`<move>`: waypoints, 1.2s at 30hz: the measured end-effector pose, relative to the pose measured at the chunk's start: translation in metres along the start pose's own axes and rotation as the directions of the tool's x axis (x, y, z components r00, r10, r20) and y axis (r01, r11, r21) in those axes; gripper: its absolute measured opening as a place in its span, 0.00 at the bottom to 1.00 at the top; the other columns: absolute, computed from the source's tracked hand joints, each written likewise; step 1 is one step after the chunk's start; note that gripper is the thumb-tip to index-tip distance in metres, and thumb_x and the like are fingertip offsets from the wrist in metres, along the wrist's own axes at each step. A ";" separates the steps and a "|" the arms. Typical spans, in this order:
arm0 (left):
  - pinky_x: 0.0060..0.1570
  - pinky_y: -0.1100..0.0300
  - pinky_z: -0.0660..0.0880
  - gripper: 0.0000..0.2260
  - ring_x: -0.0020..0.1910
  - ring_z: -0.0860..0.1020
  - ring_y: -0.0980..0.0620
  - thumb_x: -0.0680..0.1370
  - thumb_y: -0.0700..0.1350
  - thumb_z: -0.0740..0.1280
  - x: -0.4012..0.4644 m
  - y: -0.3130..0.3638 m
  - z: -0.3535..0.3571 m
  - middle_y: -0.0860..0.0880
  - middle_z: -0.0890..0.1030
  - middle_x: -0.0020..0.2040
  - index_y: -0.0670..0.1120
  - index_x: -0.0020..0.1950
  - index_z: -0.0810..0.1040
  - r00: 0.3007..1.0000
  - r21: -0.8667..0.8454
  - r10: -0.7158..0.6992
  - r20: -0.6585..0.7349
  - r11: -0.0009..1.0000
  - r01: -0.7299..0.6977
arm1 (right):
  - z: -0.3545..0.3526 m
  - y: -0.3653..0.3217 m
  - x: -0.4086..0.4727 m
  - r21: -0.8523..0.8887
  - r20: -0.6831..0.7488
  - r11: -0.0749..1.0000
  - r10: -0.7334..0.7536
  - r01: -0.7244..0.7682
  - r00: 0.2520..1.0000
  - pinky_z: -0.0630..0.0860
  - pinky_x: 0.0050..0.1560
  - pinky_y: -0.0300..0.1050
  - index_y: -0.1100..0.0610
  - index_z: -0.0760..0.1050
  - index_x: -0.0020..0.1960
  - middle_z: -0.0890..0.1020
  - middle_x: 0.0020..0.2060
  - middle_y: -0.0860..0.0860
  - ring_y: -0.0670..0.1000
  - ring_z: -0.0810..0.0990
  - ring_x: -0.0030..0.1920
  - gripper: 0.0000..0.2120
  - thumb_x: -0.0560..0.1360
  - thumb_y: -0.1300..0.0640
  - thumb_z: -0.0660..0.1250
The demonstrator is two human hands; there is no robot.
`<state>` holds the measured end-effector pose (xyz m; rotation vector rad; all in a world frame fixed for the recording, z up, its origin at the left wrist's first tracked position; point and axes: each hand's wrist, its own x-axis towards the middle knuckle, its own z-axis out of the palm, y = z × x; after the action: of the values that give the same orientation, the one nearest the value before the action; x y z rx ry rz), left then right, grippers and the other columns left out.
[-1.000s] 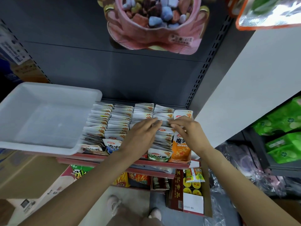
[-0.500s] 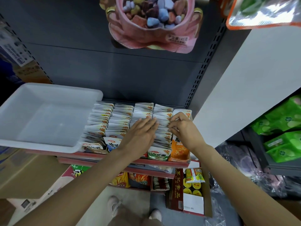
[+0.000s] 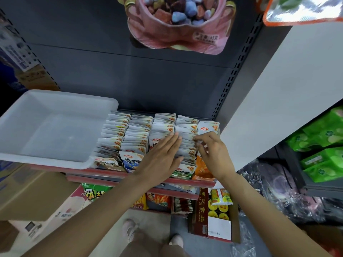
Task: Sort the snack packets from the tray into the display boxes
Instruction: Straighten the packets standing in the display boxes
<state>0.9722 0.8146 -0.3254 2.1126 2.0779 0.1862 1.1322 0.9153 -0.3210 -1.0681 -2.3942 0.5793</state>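
A white plastic tray (image 3: pixel 22 115) sits on the shelf at the left with nothing in it. To its right, several rows of small white snack packets (image 3: pixel 137 132) stand upright in display boxes. My left hand (image 3: pixel 161 156) lies flat with straight fingers on the middle rows, fingertips at the packet tops. My right hand (image 3: pixel 211 153) has curled fingers pinching the tops of packets in the green-fronted row (image 3: pixel 185 145). An orange packet row (image 3: pixel 207 127) stands at the far right, partly hidden by my right hand.
A red shelf edge (image 3: pixel 111 173) runs below the boxes. Lower shelves hold snack bags and a red carton (image 3: pixel 202 210). A pink bag (image 3: pixel 178 25) hangs overhead. Cardboard boxes (image 3: pixel 27 191) stand at the left, green packs (image 3: pixel 324 145) at the right.
My left hand has flattened and slid slightly left across the rows. My right hand has shifted a little back along the green-fronted row, still working at the packet tops.
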 end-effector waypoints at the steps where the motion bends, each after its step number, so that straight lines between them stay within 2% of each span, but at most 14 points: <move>1: 0.70 0.63 0.32 0.30 0.73 0.35 0.59 0.77 0.61 0.36 -0.002 -0.001 0.001 0.53 0.38 0.75 0.48 0.75 0.38 1.000 -0.042 -0.002 -0.002 0.999 0.002 | -0.001 -0.001 -0.002 0.001 0.015 1.000 0.001 -0.001 1.000 0.75 0.52 0.42 0.60 0.77 0.59 0.77 0.52 0.54 0.53 0.79 0.49 0.11 0.78 0.62 0.63; 3: 0.75 0.62 0.42 0.27 0.74 0.39 0.62 0.80 0.57 0.45 -0.006 -0.001 0.003 0.57 0.39 0.75 0.49 0.76 0.42 1.000 -0.204 -0.018 0.003 0.979 0.018 | -0.001 -0.001 -0.006 -0.005 0.064 1.000 0.012 -0.012 0.998 0.69 0.55 0.37 0.60 0.76 0.62 0.78 0.55 0.54 0.53 0.77 0.54 0.13 0.79 0.60 0.61; 6: 0.72 0.63 0.57 0.26 0.74 0.49 0.64 0.82 0.48 0.57 -0.012 0.006 0.005 0.60 0.48 0.76 0.52 0.77 0.50 0.996 -0.507 -0.084 -0.039 0.861 0.053 | -0.001 0.001 -0.008 -0.009 0.129 1.000 0.005 -0.003 0.992 0.63 0.61 0.34 0.60 0.73 0.66 0.76 0.59 0.55 0.53 0.74 0.61 0.16 0.79 0.59 0.61; 11: 0.73 0.60 0.58 0.28 0.74 0.56 0.61 0.80 0.41 0.61 -0.013 0.021 0.006 0.57 0.58 0.76 0.52 0.77 0.54 0.942 -0.734 -0.331 -0.060 0.654 0.183 | 0.004 -0.007 -0.020 0.038 0.065 0.996 0.082 -0.085 0.994 0.57 0.62 0.29 0.59 0.65 0.71 0.70 0.65 0.53 0.51 0.69 0.66 0.20 0.80 0.59 0.58; 13: 0.71 0.63 0.59 0.31 0.72 0.56 0.66 0.80 0.39 0.61 -0.015 0.026 0.010 0.57 0.55 0.76 0.54 0.77 0.49 0.936 -0.802 -0.353 0.001 0.558 0.211 | 0.007 -0.010 -0.027 0.113 0.071 0.982 0.146 -0.154 0.987 0.55 0.64 0.28 0.58 0.60 0.74 0.67 0.69 0.53 0.50 0.66 0.68 0.22 0.81 0.59 0.56; 15: 0.69 0.67 0.58 0.35 0.71 0.54 0.70 0.79 0.39 0.62 -0.015 0.034 0.015 0.58 0.49 0.77 0.56 0.77 0.43 0.937 -0.833 -0.344 0.064 0.498 0.239 | 0.011 -0.014 -0.033 0.160 0.168 0.978 0.105 -0.132 0.980 0.52 0.69 0.26 0.57 0.51 0.77 0.58 0.75 0.53 0.46 0.57 0.73 0.26 0.81 0.61 0.55; 18: 0.71 0.64 0.47 0.39 0.75 0.42 0.62 0.78 0.36 0.61 -0.012 0.045 0.022 0.59 0.39 0.76 0.55 0.76 0.37 0.939 -0.814 -0.312 0.143 0.503 0.291 | 0.018 -0.021 -0.038 0.215 0.304 0.966 0.075 -0.145 0.950 0.45 0.56 0.13 0.56 0.39 0.77 0.40 0.76 0.50 0.39 0.46 0.70 0.31 0.81 0.63 0.53; 20: 0.71 0.63 0.45 0.40 0.75 0.40 0.60 0.77 0.34 0.61 -0.013 0.044 0.023 0.59 0.37 0.76 0.55 0.76 0.36 0.941 -0.807 -0.295 0.167 0.507 0.302 | 0.019 -0.024 -0.038 0.295 0.305 0.935 0.106 -0.200 0.946 0.45 0.58 0.14 0.55 0.38 0.76 0.39 0.75 0.48 0.40 0.44 0.72 0.31 0.81 0.63 0.53; 23: 0.75 0.54 0.49 0.41 0.76 0.44 0.59 0.76 0.33 0.62 -0.017 0.028 0.019 0.60 0.41 0.77 0.60 0.76 0.39 0.948 -0.812 -0.253 0.193 0.500 0.299 | 0.016 -0.024 -0.040 0.402 0.284 0.883 0.132 -0.243 0.950 0.48 0.73 0.31 0.51 0.41 0.77 0.44 0.76 0.45 0.41 0.45 0.75 0.31 0.81 0.58 0.56; 25: 0.75 0.53 0.54 0.43 0.76 0.47 0.58 0.76 0.33 0.63 -0.018 0.017 0.013 0.59 0.43 0.77 0.63 0.75 0.39 0.958 -0.809 -0.208 0.196 0.518 0.278 | 0.013 -0.021 -0.041 0.383 0.266 0.891 0.146 -0.243 0.953 0.53 0.76 0.45 0.49 0.42 0.77 0.47 0.77 0.45 0.43 0.48 0.76 0.34 0.79 0.53 0.60; 27: 0.74 0.56 0.56 0.44 0.76 0.46 0.57 0.75 0.33 0.64 -0.017 0.009 0.006 0.59 0.41 0.76 0.62 0.74 0.38 0.975 -0.772 -0.140 0.175 0.595 0.224 | 0.012 -0.022 -0.041 0.309 0.264 0.924 0.143 -0.224 0.954 0.57 0.75 0.49 0.50 0.42 0.77 0.50 0.77 0.48 0.47 0.52 0.76 0.39 0.77 0.53 0.65; 29: 0.74 0.54 0.56 0.43 0.76 0.43 0.58 0.76 0.33 0.65 -0.013 0.006 0.002 0.61 0.36 0.74 0.58 0.75 0.38 0.985 -0.720 -0.070 0.160 0.674 0.165 | 0.016 -0.024 -0.042 0.219 0.278 0.952 0.149 -0.214 0.949 0.55 0.75 0.43 0.53 0.40 0.77 0.49 0.77 0.51 0.49 0.51 0.76 0.42 0.76 0.56 0.67; 32: 0.74 0.52 0.58 0.43 0.75 0.41 0.58 0.75 0.31 0.63 -0.009 0.013 0.003 0.62 0.34 0.73 0.55 0.76 0.38 0.982 -0.682 -0.084 0.170 0.709 0.179 | 0.024 -0.033 -0.044 0.132 0.268 0.968 0.172 -0.213 0.948 0.42 0.67 0.24 0.57 0.39 0.77 0.42 0.76 0.52 0.47 0.44 0.76 0.41 0.76 0.64 0.65; 36: 0.73 0.56 0.58 0.44 0.76 0.42 0.57 0.74 0.31 0.63 -0.012 0.010 0.006 0.60 0.35 0.75 0.55 0.77 0.38 0.986 -0.698 -0.070 0.151 0.699 0.156 | 0.029 -0.038 -0.045 0.122 0.226 0.963 0.210 -0.242 0.951 0.42 0.67 0.26 0.57 0.40 0.77 0.42 0.76 0.51 0.45 0.43 0.75 0.41 0.76 0.65 0.65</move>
<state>0.9828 0.8027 -0.3287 1.4704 1.6646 0.7090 1.1210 0.8514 -0.3342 -1.2805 -2.3735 0.9813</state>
